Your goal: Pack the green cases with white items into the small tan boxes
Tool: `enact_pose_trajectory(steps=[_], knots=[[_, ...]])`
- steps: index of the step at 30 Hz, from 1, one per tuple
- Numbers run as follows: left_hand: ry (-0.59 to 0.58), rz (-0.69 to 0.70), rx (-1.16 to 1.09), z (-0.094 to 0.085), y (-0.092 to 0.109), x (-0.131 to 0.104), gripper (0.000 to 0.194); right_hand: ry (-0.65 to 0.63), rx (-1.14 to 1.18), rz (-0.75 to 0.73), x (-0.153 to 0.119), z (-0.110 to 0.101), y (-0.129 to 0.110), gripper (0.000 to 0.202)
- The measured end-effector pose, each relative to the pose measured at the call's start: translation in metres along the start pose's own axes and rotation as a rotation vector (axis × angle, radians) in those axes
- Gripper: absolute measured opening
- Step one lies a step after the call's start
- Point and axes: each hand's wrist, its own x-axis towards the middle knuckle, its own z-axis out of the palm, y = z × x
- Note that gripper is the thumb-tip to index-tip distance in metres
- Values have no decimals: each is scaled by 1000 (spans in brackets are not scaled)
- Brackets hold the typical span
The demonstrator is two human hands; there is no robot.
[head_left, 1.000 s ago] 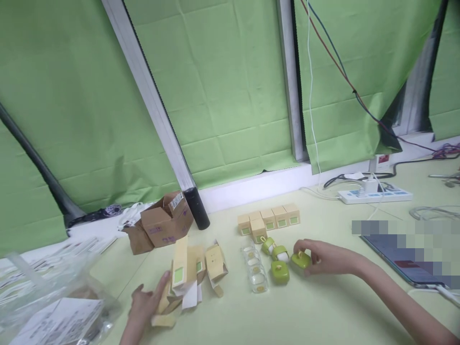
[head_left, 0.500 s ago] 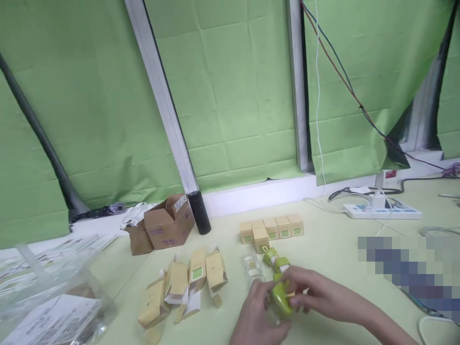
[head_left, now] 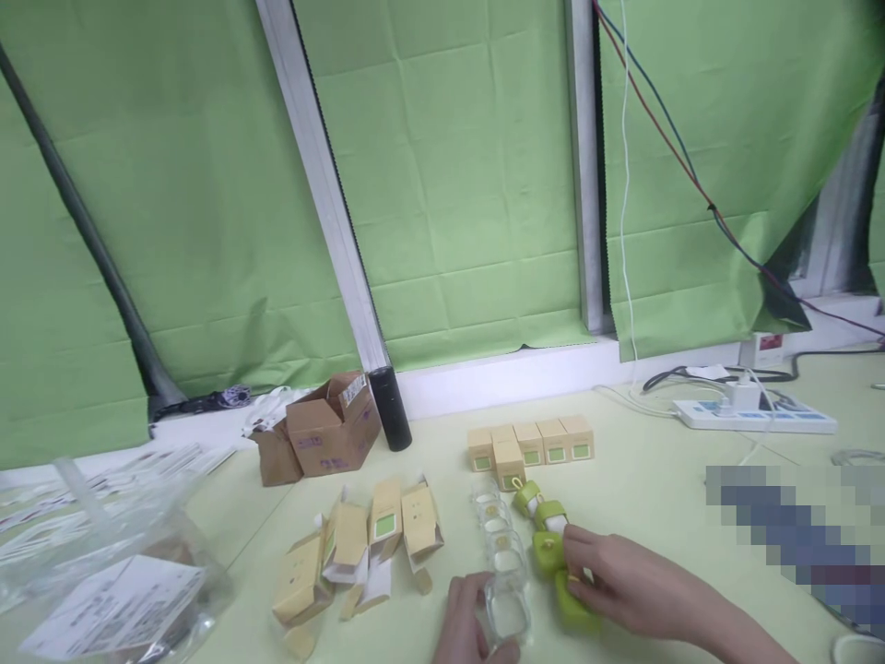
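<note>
At the bottom centre, my left hand [head_left: 465, 622] has its thumb and fingers curled round the nearest clear plastic holder [head_left: 508, 612], which rests on the table. More clear plastic holders [head_left: 495, 518] stand in a line behind it. My right hand [head_left: 615, 576] has its fingers closed on a green case [head_left: 575, 612], the closest of a row. Beyond that, another green case [head_left: 548, 551] lies near the fingertips. Farther back are a green case with a white band [head_left: 551, 516] and one with a cord loop [head_left: 528, 499].
Small yellow boxes [head_left: 531, 444] stand in a group behind the green cases. Several opened yellow boxes [head_left: 348, 544] lie left. A brown carton [head_left: 333, 429], black cylinder [head_left: 391, 409] and plastic bag [head_left: 117, 599] are farther left. At right sits a power strip [head_left: 795, 422].
The green case held between both hands has moved right and down to the table, with my right hand on it. My left hand is now at the nearest clear holder. The view shifted slightly.
</note>
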Motion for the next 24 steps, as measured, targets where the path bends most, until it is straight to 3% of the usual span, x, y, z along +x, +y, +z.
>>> enact_pose_trajectory(steps=[3, 7, 12, 15, 17, 21, 24], knots=[[-22, -71, 27, 3, 12, 9, 48, -7, -88, 53, 3, 6, 6, 14], [-37, -120, 65, 2, 26, 14, 50, -27, -79, 105, 21, -6, 5, 14], [48, -152, 58, 5, 27, 7, 76, 147, -213, 172, 96, -12, 19, 30], [134, -57, 33, 6, 24, 4, 67, 162, -276, 192, 134, -6, 34, 31], [218, 8, 6, 5, 23, 4, 56, 146, -291, 182, 144, -1, 41, 29], [410, 152, 1, 0, 31, 9, 43, 153, -281, 155, 136, -3, 39, 28], [422, 322, 96, -9, 45, 17, 38, 201, -233, 123, 119, -15, 24, 32]])
